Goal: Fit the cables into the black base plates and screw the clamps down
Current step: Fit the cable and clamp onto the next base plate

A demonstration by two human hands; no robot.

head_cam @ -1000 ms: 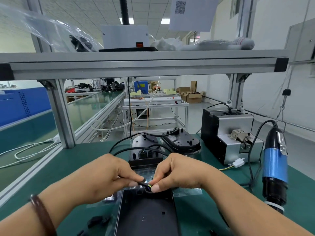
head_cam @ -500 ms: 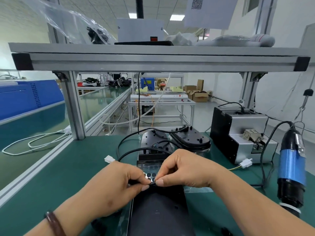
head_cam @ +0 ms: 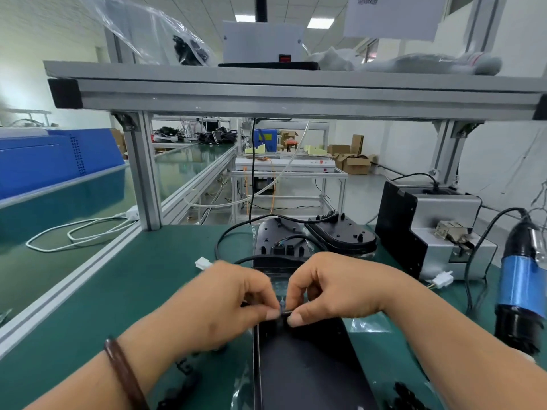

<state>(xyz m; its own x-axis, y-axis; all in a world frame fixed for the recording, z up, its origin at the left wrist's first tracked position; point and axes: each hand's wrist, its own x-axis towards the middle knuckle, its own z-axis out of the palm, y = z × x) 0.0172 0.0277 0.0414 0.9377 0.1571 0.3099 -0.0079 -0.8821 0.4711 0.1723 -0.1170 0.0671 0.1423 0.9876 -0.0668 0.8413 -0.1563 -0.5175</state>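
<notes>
A long black base plate (head_cam: 307, 368) lies on the green bench straight in front of me. My left hand (head_cam: 228, 303) and my right hand (head_cam: 331, 288) meet over its far end, and both pinch the thin black cable (head_cam: 225, 235) between thumb and forefinger at the plate's edge. The cable loops away behind my hands to a white connector (head_cam: 203, 264). Two more black base plates (head_cam: 340, 232) with cables sit further back. Small black clamp parts (head_cam: 405, 395) lie at the lower right.
A blue and black electric screwdriver (head_cam: 521, 288) hangs at the right. A silver and black screw feeder (head_cam: 429, 229) stands behind it with a white plug (head_cam: 442, 280) beside it. An aluminium shelf frame (head_cam: 296, 93) spans overhead; its post (head_cam: 143, 173) stands at the left.
My view has shifted left and risen a little. Both hands stayed together pinching the cable and moved slightly forward over the plate's far end.
</notes>
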